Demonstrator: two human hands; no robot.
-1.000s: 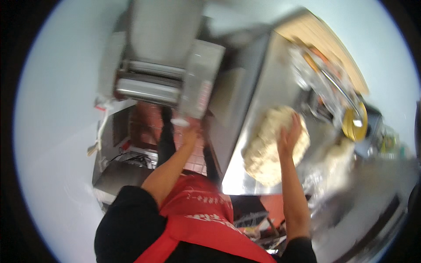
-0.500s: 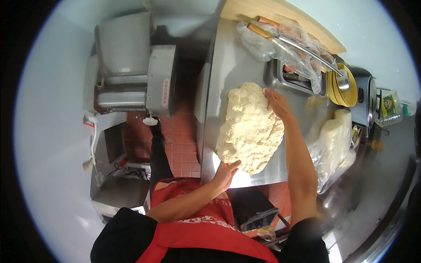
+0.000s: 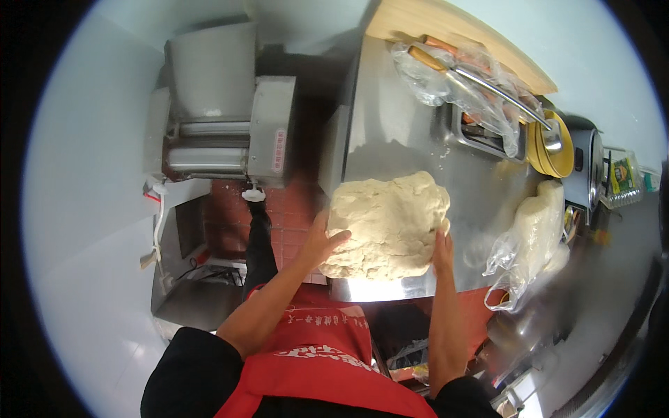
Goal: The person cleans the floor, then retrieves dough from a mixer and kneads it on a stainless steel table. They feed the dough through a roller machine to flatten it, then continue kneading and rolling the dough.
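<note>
A big, thick slab of pale dough is at the near left end of the steel table. Its top is lumpy and creased, and its long side runs left to right. My left hand grips its left edge, thumb lying on top and fingers hidden beyond or beneath the rim. At the opposite edge, my right hand holds the dough's right side with the fingers pointing away from me. Whether the dough is lifted off the steel or rests on it, I cannot tell.
A roller machine stands left of the table. Toward the far right are a long-handled ladle, plastic bags, a metal tray and yellow bowls. A filled clear bag lies at the right. A wooden board lines the back.
The dough has turned from lengthways to crosswise and shifted toward me. My right hand has come nearer along its right side; my left has moved left and farther away around the edge.
</note>
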